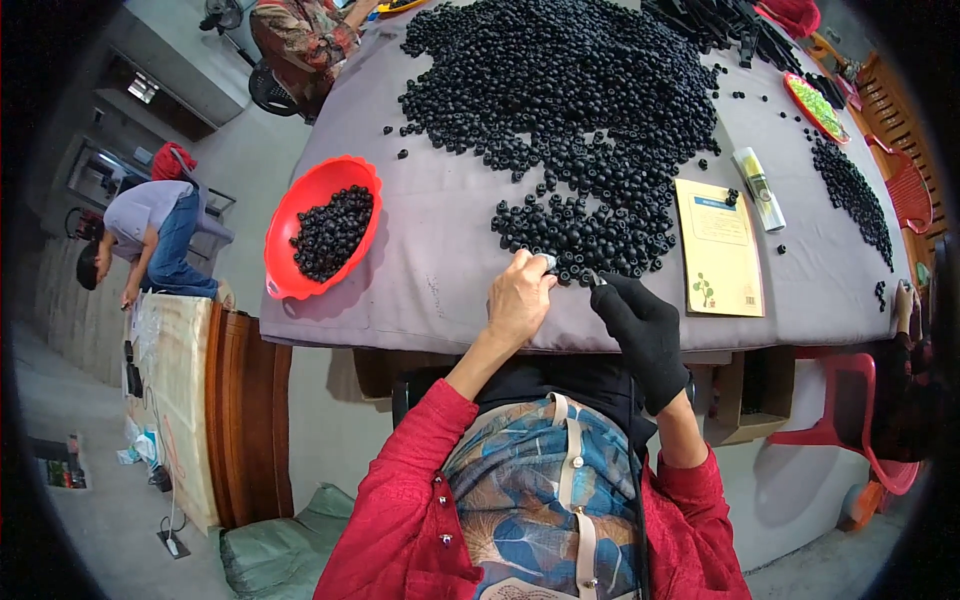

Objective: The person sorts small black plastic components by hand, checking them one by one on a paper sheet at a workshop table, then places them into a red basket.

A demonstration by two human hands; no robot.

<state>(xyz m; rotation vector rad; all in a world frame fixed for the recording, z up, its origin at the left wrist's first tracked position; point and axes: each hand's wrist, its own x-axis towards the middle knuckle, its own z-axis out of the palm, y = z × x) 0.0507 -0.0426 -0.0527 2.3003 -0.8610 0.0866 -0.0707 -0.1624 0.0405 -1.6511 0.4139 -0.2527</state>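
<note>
Many small round black pieces with holes (560,90) lie in a wide heap on the grey cloth-covered table (430,280). My bare left hand (517,305) is closed at the heap's near edge, a whitish cover on one fingertip. Whether a piece is between its fingers cannot be made out. Just to its right, my right hand (642,335) wears a black glove. It is closed on a small metal-tipped tool (598,281), most of which the glove hides. Loose black pieces lie right beyond both hands.
At left stands a red scalloped bowl (283,235) with black pieces inside. To the right lie a yellow booklet (718,275) and a white tube (760,190). One person (160,225) bends at the left; another sits across the table. A red chair (850,410) stands lower right.
</note>
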